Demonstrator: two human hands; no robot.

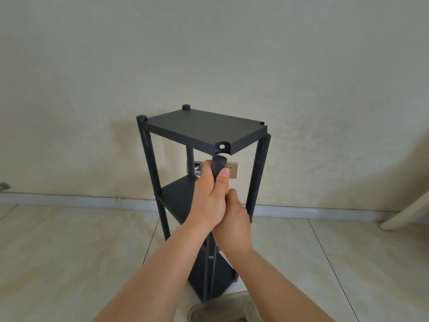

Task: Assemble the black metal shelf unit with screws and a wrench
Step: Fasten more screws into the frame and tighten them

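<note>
Both wrapped round the near pole under the top shelf: left hand above, right hand below, forearms raised.

Matt black painted metal shelf unit, smooth round metal post, glossy pale floor tiles, faintly textured matt cream wall

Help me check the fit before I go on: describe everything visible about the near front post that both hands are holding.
The near front post is a round, matte black tube, metal by its look, with a flat top end. It stands roughly upright and runs down to the bottom shelf. The left hand grips it just under the top, the right hand just below. Its top sits under the holed corner tab of the top shelf, with a small gap showing. A pale screw head shows lower down.
</note>
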